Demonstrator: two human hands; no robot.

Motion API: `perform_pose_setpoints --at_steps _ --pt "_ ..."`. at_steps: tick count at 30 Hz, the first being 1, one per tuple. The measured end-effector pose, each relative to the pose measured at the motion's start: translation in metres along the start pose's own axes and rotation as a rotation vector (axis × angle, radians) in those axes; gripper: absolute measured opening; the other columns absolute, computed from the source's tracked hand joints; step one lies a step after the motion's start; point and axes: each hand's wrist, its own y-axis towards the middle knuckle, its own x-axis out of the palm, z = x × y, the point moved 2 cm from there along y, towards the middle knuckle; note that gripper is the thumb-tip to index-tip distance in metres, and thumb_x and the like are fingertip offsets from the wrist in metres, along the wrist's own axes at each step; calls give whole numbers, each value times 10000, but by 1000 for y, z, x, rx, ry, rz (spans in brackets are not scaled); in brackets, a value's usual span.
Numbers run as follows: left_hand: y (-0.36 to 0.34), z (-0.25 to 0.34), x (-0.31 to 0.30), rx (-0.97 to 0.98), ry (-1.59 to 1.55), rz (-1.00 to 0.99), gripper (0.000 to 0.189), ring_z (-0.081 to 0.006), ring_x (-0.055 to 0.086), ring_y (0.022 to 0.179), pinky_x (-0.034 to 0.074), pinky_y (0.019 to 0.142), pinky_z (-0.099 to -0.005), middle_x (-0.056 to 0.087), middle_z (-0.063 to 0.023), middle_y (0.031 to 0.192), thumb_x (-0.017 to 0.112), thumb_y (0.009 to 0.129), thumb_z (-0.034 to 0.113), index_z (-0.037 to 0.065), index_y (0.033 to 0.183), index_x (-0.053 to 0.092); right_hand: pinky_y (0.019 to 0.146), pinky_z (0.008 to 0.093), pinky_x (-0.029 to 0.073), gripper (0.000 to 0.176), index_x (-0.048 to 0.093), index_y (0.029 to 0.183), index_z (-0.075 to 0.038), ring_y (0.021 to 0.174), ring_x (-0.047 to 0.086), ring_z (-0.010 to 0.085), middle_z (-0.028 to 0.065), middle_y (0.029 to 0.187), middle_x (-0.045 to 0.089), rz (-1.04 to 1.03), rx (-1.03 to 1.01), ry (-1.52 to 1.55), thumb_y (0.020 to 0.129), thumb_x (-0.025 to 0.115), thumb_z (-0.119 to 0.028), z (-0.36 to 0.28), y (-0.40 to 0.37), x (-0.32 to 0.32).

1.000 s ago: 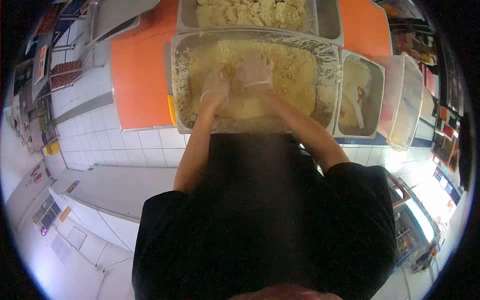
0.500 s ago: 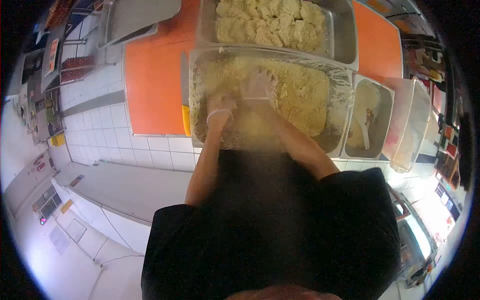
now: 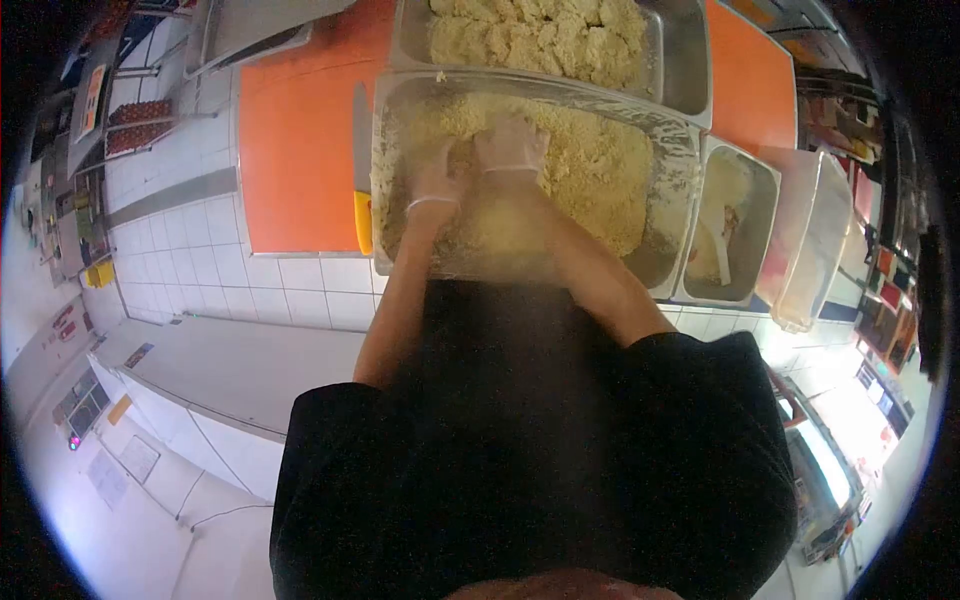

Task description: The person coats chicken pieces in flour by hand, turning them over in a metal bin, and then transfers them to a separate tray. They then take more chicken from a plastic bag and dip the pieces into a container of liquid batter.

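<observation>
My left hand [image 3: 434, 180] and my right hand [image 3: 511, 145], both in clear gloves, are down in a large metal pan [image 3: 664, 262] of yellowish crumbly breading [image 3: 600, 170]. They are side by side in the left half of the pan, the right one a little farther from me. Breading hides the left fingertips, and the view there is hazy. The right fingers are partly seen, pressed against the crumbs; whether they close on anything is unclear.
Beyond the pan, another metal tray [image 3: 685, 60] holds breaded pieces [image 3: 540, 40]. A yellow-handled knife [image 3: 363, 222] lies on the orange board [image 3: 300, 160] at left. To the right stand a small pan [image 3: 725, 292] with a white utensil [image 3: 722, 255] and a clear plastic bin [image 3: 808, 240].
My left hand has shifted nearer the right one and deeper into the breading. The whole view has moved slightly, so the pans appear higher and more to the left.
</observation>
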Motion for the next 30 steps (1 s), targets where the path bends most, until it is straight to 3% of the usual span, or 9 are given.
perform_pose_setpoints --at_steps 2,4,5,8,12,21,23,29,30 --pt "3 -15 15 413 212 203 419 -412 563 1079 456 903 -468 593 -264 1134 540 859 179 52 1258 527 978 492 378 422 606 1167 -117 1111 571 306 147 1075 641 -3 -24 78 838 590 -381 1 -1 -21" --pt "-2 -3 12 295 328 -25 399 -407 569 1074 458 905 -463 603 -254 1126 540 852 161 47 1234 547 1110 518 236 512 488 1367 -152 1296 441 300 85 1383 512 -409 95 22 937 467 -429 -6 2 -40" --pt "-4 -4 13 174 440 -260 379 -401 575 1069 460 906 -458 612 -244 1118 539 845 144 43 1210 566 1110 518 236 512 488 1367 -152 1296 441 300 85 1383 512 -414 83 25 937 467 -429 -7 2 -33" --pt "-20 4 8 342 434 -143 341 -387 604 1008 474 879 -471 631 -227 1064 549 834 127 42 1162 591 1124 520 221 476 518 1322 -135 1244 485 317 98 1286 577 -448 -65 -108 944 477 -420 -12 -9 -34" --pt "-13 4 16 82 497 -191 329 -368 624 957 482 846 -493 636 -219 1021 571 817 151 41 1125 609 1085 505 281 430 531 1267 -91 1185 530 307 130 1206 605 -307 4 75 952 484 -380 -6 4 -57" --pt "-10 -37 89 589 544 412 434 -354 577 1104 486 873 -491 589 -239 1167 549 843 227 29 1229 538 900 456 477 459 564 1223 -73 1061 608 345 178 1165 632 -351 -229 -8 852 631 -335 62 -34 -46" --pt "-7 -15 82 276 452 -120 511 -393 498 1215 436 966 -489 520 -261 1288 534 867 276 74 1333 481 896 427 473 543 559 1248 -43 1053 608 362 172 1190 629 -355 -310 -121 812 661 -351 76 -45 -40" --pt "-8 16 57 88 135 -427 551 -418 471 1237 394 1026 -473 493 -228 1356 512 907 369 164 1410 422 888 396 478 431 605 1201 -22 1050 609 313 132 1189 642 -402 -550 507 887 596 -318 105 -46 -38" --pt "-1 9 66 89 140 -430 551 -418 471 1237 394 1026 -473 493 -228 1356 512 907 369 164 1410 422 880 396 478 430 603 1210 -23 1032 612 287 119 1180 648 -569 -223 725 912 563 -330 102 -52 -58"
